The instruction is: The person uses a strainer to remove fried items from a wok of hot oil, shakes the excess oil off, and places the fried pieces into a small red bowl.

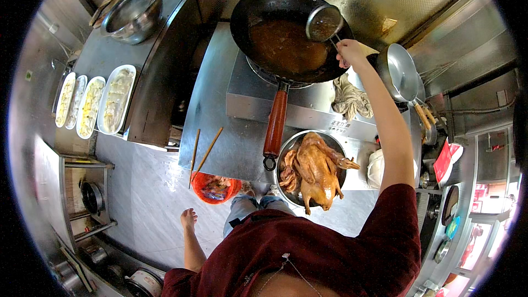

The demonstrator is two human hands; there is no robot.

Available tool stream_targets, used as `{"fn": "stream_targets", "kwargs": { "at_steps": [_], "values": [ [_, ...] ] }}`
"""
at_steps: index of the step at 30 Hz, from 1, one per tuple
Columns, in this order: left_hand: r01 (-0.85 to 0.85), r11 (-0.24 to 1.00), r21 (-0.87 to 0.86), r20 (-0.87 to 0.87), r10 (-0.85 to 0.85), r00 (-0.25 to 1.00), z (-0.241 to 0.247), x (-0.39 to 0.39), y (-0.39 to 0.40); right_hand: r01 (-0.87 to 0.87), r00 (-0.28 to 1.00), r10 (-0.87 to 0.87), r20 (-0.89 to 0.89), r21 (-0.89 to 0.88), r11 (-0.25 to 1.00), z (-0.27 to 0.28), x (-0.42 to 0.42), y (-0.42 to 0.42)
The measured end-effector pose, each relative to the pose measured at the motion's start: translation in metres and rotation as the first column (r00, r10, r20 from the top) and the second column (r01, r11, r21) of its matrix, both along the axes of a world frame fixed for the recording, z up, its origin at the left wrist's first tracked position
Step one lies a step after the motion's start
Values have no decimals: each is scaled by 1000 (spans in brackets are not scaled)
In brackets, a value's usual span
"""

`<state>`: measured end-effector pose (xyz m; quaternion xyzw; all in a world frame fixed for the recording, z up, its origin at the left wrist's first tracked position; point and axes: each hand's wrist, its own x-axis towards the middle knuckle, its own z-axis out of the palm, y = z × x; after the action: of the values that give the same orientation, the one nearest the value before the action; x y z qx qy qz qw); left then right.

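My right hand (350, 53) grips the handle of a round mesh strainer (325, 24), which is held over the right side of a black wok (243, 16). Brown liquid (284, 47) fills the wok's bottom. The wok sits on a stove burner, its reddish wooden handle (275, 128) pointing towards me. Empty and loosely curled, my left hand (189, 218) hangs over the floor at my side. In front of me a cooked whole duck or similar bird (315, 169), with head and feet on, lies in a steel basin (340, 142); darker meat pieces (288, 169) are beside it.
Wooden chopsticks (208, 148) project past the counter edge near a red waste bin (237, 189). A crumpled cloth (350, 97) lies right of the burner, near steel pans (399, 72). On the left counter are several white oval dishes of food (117, 99) and a steel bowl (132, 29).
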<state>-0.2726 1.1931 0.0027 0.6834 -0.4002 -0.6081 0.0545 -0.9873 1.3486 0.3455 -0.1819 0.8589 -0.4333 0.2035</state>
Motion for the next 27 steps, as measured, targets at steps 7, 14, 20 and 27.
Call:
{"fn": "stream_targets", "kwargs": {
  "at_steps": [7, 14, 20, 27],
  "values": [
    [-1, 999, -39, 6, 1, 1000, 4, -1, 2, -186, 954, 204, 221, -101, 977, -12, 50, -47],
    [-28, 1000, 11, -55, 28, 998, 7, 1, 1, -71, 782, 323, 532, -440, 895, -8, 62, -57],
    [-20, 1000, 0, -5, 20, 1000, 9, 6, 6, -58, 774, 360, 521, -507, 860, 25, 63, -50],
    [-4, 1000, 12, 33, 3, 999, 4, 2, 11, -96, 893, 284, 349, -469, 878, 56, 36, -12]
  ]
}}
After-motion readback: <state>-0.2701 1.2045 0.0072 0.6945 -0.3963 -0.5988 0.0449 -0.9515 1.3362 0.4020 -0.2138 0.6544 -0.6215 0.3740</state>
